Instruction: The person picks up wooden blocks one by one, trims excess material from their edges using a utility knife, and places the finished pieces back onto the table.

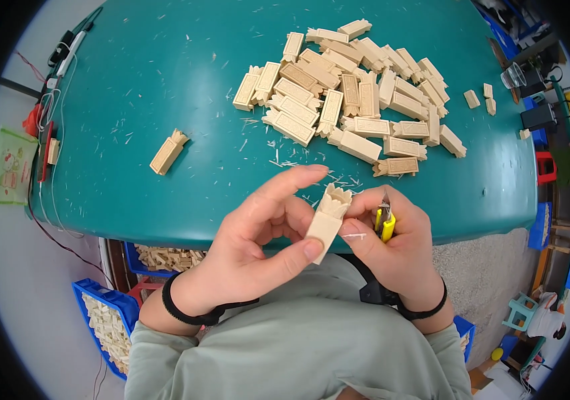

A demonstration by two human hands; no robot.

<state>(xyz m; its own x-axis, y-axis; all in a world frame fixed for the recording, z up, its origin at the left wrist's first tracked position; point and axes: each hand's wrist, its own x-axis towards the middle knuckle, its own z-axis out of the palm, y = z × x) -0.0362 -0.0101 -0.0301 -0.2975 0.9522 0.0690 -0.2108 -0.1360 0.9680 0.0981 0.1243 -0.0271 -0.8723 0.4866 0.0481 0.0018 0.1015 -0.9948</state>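
My left hand [265, 243] is closed around a beige rectangular block [325, 223], with the thumb on its lower end. The block tilts, and its upper end opens in a scalloped, petal-like rim. Close on its right side, my right hand [391, 233] grips a yellow and black utility knife [385, 223], blade end upward. A pale shaving clings to my right thumb. Whether the right fingertips touch the block, I cannot tell. Beyond my hands lies a pile of similar blocks [330, 110] with patterned panels and scalloped ends. A single block [169, 153] lies apart on the left.
The green table [165, 73] carries scattered shavings. Small beige pieces [471, 99] and a clear cup [513, 76] are at the right. A power strip [70, 55] with cables runs along the left edge. Blue crates [131, 310] of beige pieces stand below, left.
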